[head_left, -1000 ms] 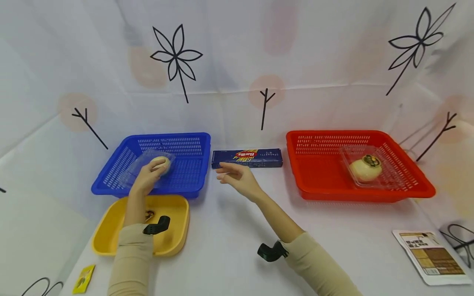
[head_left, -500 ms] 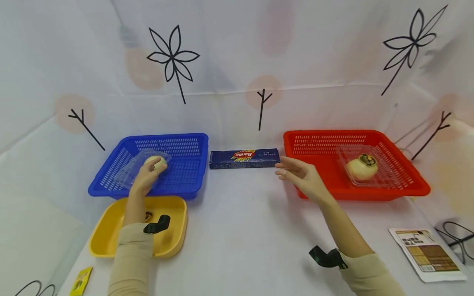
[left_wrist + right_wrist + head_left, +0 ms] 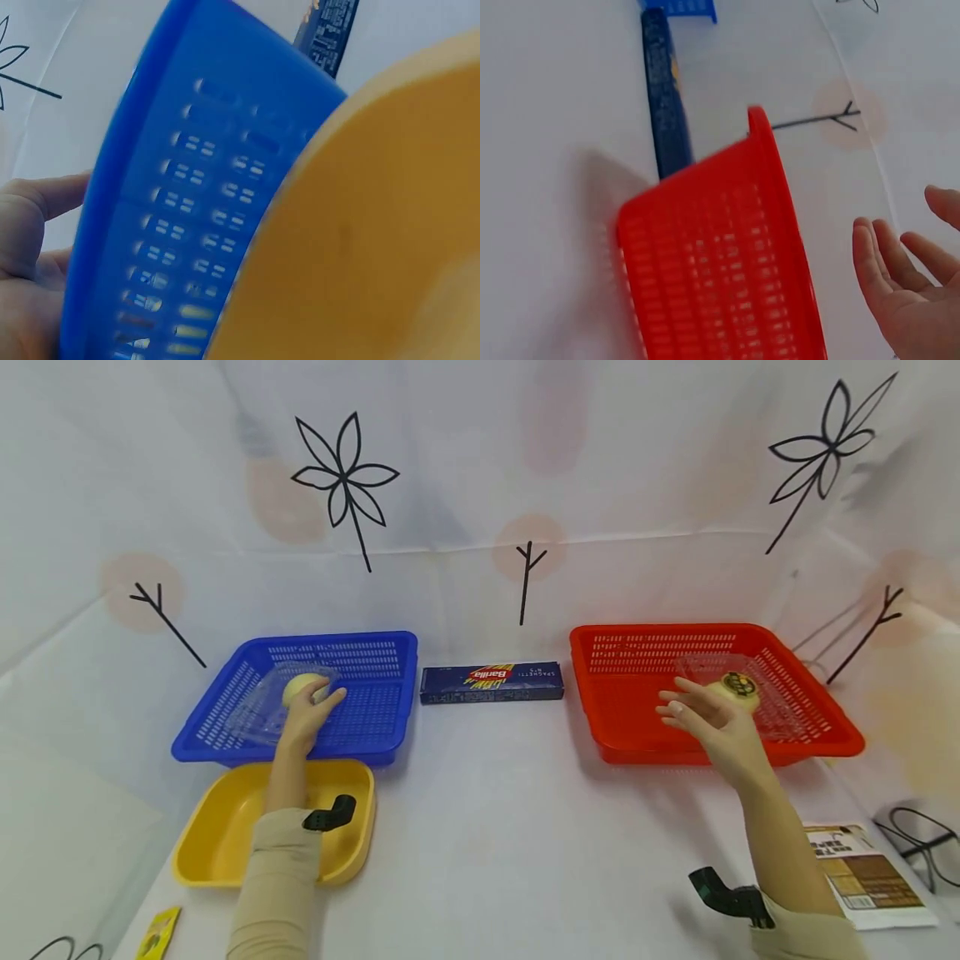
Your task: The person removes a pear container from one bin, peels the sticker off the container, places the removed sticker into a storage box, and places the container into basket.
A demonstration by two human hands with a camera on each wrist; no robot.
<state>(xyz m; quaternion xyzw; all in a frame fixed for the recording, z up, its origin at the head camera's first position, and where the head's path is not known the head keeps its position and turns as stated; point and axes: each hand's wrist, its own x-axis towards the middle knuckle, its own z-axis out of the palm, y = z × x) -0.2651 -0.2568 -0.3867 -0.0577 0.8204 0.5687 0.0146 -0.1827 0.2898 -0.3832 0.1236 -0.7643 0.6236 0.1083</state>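
Observation:
My left hand (image 3: pixel 309 717) is over the blue basket (image 3: pixel 375 710), beside a pale round thing (image 3: pixel 297 688) in a clear plastic container (image 3: pixel 255 710). Its thumb stands apart from the fingers. The blue wall hides part of that hand in the left wrist view, so contact with the round thing is hard to tell. Over the red basket (image 3: pixel 630 714), my right hand (image 3: pixel 712 727) hovers with relaxed fingers and holds nothing. Behind it, partly covered, a pale yellow round thing with a dark-and-gold sticker (image 3: pixel 739 685) lies in another clear container (image 3: pixel 776 714).
A dark blue spaghetti box (image 3: pixel 491 683) lies between the baskets. In front of the blue one stands a yellow tray (image 3: pixel 213 835), under my left forearm. A small yellow packet (image 3: pixel 159 933) lies front left. At right are a brown-and-white pouch (image 3: pixel 873 881) and cables (image 3: pixel 930 843).
My right hand has swept right, from near the spaghetti box to above the red basket. The left thumb has spread away from the round thing, while that hand stays over the blue basket.

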